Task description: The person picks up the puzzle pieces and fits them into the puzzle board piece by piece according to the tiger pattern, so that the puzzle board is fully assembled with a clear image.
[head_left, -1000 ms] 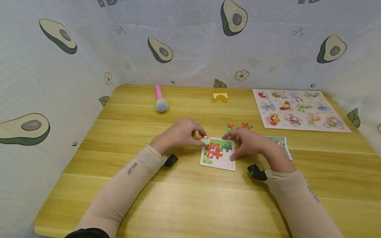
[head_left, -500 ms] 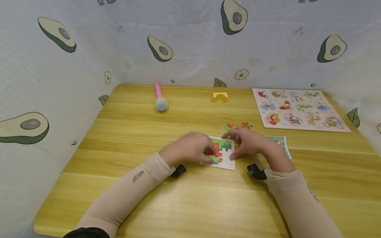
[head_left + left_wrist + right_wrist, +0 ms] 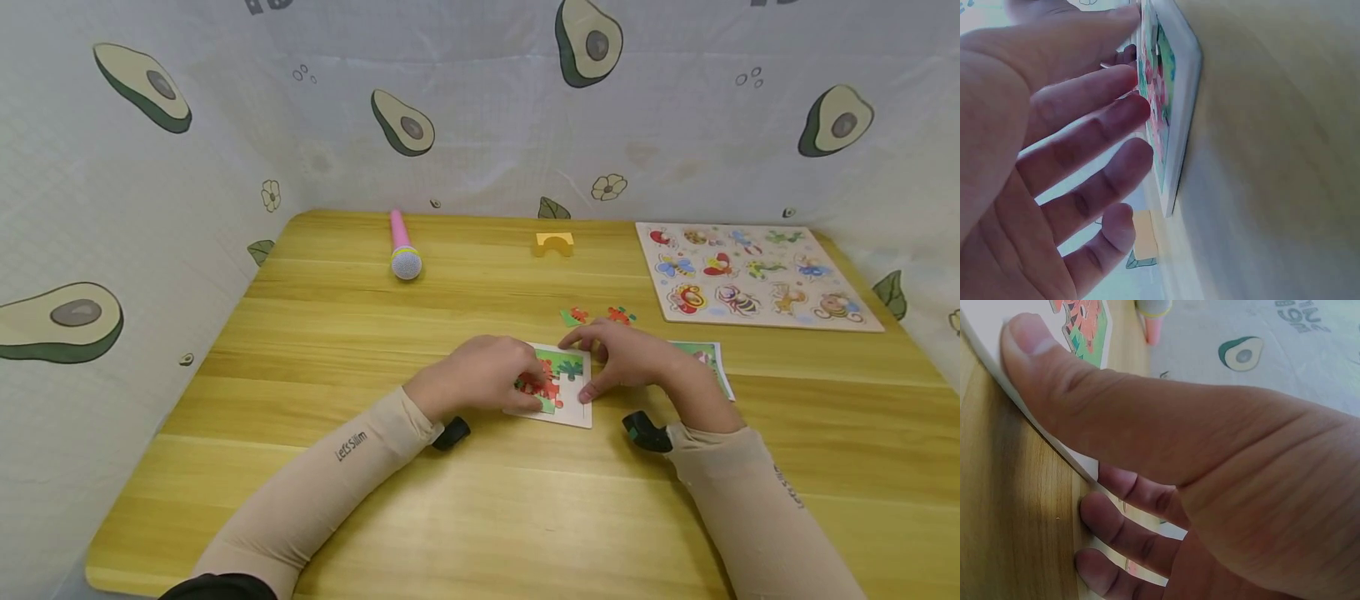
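Note:
A small square jigsaw board (image 3: pixel 576 412) lies on the wooden table, partly filled with an orange animal on green. Over its left part is my left hand (image 3: pixel 483 375), thumb and fingertips pinching a green-edged puzzle piece (image 3: pixel 549 406) against the board. In the left wrist view, the fingertips of my left hand (image 3: pixel 1054 144) meet the picture surface, and the piece itself is mostly hidden. My right hand (image 3: pixel 626 358) holds the board's right side. The right wrist view has its thumb (image 3: pixel 1032 337) on the bare white part and other fingers along the edge.
Two loose puzzle pieces, one green and red (image 3: pixel 574 317), one red (image 3: pixel 621 315), lie behind the board. A picture card (image 3: pixel 716 367) is partly behind my right wrist. Farther back are an insect board (image 3: pixel 757 287), a yellow arch block (image 3: pixel 553 244) and a pink microphone (image 3: pixel 406 254).
My left hand has brought the puzzle piece from the board's upper left down to its lower part, shifting only slightly in the last half second. My right hand stays in place.

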The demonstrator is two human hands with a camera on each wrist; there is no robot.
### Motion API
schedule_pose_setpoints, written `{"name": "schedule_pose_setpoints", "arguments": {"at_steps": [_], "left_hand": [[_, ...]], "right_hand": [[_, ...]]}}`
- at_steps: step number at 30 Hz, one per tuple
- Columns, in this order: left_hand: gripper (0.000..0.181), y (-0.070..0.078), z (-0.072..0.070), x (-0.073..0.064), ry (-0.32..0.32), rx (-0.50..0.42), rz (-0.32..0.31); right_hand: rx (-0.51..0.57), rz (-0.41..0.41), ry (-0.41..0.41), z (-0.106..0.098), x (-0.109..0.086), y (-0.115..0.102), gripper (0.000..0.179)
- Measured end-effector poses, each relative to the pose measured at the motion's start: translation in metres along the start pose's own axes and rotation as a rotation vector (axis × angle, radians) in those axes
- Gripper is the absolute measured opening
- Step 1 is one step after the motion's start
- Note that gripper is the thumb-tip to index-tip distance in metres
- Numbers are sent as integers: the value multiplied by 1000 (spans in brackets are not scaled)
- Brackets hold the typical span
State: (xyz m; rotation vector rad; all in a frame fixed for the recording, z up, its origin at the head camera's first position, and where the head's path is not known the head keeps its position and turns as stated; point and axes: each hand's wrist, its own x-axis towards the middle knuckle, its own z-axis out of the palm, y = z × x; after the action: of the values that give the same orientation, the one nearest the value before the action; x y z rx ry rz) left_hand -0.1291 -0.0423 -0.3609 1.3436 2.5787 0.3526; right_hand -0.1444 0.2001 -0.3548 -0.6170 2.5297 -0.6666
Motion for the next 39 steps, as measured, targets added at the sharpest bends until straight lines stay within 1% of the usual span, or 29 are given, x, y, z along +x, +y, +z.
{"name": "schedule_pose_setpoints", "arguments": {"at_steps": [2, 4, 11, 14, 17, 21, 24, 29, 32, 37, 39], "left_hand": [[20, 0, 0, 0, -8, 3, 0], [19, -1, 0, 0, -13, 5, 1], [22, 1, 4, 1, -14, 20, -3], [22, 2, 4, 1, -15, 23, -9], [22, 3, 4, 2, -13, 45, 9], [20, 3, 6, 2, 2, 66, 70], [21, 3, 7, 1, 3, 55, 99], [23, 4, 7, 0, -11, 43, 122], [21, 4, 7, 0, -14, 53, 134], [20, 4, 8, 0, -11, 66, 140], [20, 5, 8, 1, -9, 65, 132]], "right_hand": [[-3, -7, 2, 0, 0, 0, 73], [-7, -7, 3, 0, 0, 0, 73], [-5, -3, -2, 0, 0, 0, 73], [-1, -15, 1, 1, 0, 1, 73], [-3, -22, 3, 1, 1, 1, 73], [-8, -28, 4, 1, 0, 2, 72], [-6, -34, 6, 1, 0, 2, 72], [-4, -33, 5, 1, 0, 2, 72], [-6, -29, 2, 1, 1, 1, 72], [-5, -24, -1, 1, 1, 1, 72], [-5, -23, -1, 1, 1, 1, 72]]}}
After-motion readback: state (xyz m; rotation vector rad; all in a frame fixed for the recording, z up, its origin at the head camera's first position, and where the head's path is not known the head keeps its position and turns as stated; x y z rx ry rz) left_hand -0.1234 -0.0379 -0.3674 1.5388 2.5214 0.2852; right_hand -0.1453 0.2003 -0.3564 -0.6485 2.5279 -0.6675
